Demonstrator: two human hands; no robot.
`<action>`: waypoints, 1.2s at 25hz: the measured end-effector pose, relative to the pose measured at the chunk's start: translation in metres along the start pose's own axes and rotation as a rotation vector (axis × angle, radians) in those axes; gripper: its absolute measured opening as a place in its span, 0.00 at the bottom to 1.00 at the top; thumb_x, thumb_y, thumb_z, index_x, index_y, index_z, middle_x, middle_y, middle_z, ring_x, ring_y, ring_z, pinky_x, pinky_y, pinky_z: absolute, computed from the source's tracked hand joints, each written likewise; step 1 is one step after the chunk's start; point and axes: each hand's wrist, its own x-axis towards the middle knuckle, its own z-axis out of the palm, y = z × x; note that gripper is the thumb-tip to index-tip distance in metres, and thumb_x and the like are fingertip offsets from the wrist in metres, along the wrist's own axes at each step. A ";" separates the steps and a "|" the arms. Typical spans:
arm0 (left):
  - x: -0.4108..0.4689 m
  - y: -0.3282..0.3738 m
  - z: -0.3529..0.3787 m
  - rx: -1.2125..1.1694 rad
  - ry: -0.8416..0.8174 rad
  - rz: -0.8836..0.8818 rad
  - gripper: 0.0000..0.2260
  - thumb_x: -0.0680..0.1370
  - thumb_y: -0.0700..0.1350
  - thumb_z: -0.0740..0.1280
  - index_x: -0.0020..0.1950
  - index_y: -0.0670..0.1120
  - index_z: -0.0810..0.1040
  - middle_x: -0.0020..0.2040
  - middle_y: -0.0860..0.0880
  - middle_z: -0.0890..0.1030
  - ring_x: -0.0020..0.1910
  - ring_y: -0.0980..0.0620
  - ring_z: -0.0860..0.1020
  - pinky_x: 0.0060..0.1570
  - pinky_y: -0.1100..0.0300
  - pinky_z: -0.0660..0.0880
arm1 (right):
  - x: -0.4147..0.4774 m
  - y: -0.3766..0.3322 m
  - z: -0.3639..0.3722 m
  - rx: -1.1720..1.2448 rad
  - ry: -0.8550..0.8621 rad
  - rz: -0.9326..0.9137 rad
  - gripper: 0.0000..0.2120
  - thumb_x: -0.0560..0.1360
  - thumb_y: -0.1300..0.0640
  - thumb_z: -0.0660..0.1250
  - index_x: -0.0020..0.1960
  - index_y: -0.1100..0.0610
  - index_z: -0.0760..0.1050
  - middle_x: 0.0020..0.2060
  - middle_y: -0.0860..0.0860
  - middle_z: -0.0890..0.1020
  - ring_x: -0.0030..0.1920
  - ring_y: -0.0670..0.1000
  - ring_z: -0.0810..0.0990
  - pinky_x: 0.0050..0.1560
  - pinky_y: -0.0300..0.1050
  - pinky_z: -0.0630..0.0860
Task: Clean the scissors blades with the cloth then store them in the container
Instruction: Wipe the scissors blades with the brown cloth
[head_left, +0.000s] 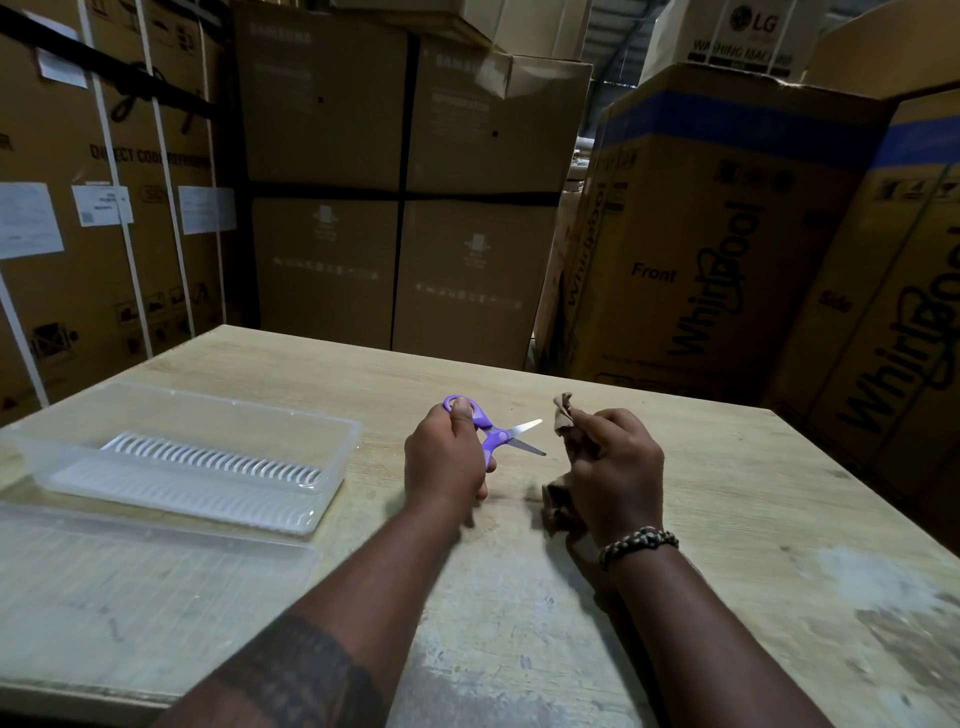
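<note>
Purple-handled scissors (498, 432) are held above the table's middle, blades spread apart and pointing right. My left hand (447, 457) grips their handles. A brown cloth (563, 415) is bunched in my right hand (613, 467), just right of the blade tips, with a gap between cloth and blades; more of the cloth hangs below that hand. A clear plastic container (340, 441) with a white ribbed insert stands open at the left of the table.
The container's clear lid (156, 571) lies flat at the near left. The pale wooden table (727, 519) is worn and scuffed at the near right. Tall cardboard appliance boxes (701, 234) stand behind and beside the table.
</note>
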 end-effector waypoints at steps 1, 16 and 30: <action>0.001 0.000 0.000 0.008 0.010 -0.002 0.19 0.88 0.55 0.52 0.49 0.49 0.78 0.33 0.44 0.85 0.18 0.49 0.75 0.18 0.65 0.68 | 0.000 -0.003 -0.002 0.024 0.019 -0.046 0.13 0.71 0.70 0.76 0.52 0.58 0.86 0.40 0.51 0.80 0.38 0.47 0.77 0.39 0.40 0.77; 0.003 -0.004 0.005 0.071 -0.041 0.095 0.19 0.87 0.57 0.54 0.44 0.52 0.76 0.34 0.43 0.84 0.24 0.49 0.80 0.25 0.59 0.76 | -0.009 -0.021 0.011 -0.194 -0.199 -0.101 0.09 0.75 0.57 0.75 0.37 0.56 0.80 0.37 0.49 0.72 0.28 0.56 0.72 0.25 0.44 0.68; 0.002 -0.003 0.002 0.069 -0.009 0.015 0.19 0.88 0.54 0.53 0.51 0.47 0.80 0.34 0.44 0.85 0.18 0.56 0.74 0.24 0.64 0.69 | -0.003 -0.013 -0.002 0.055 -0.087 -0.197 0.18 0.73 0.63 0.75 0.62 0.52 0.84 0.39 0.49 0.76 0.35 0.48 0.77 0.36 0.43 0.76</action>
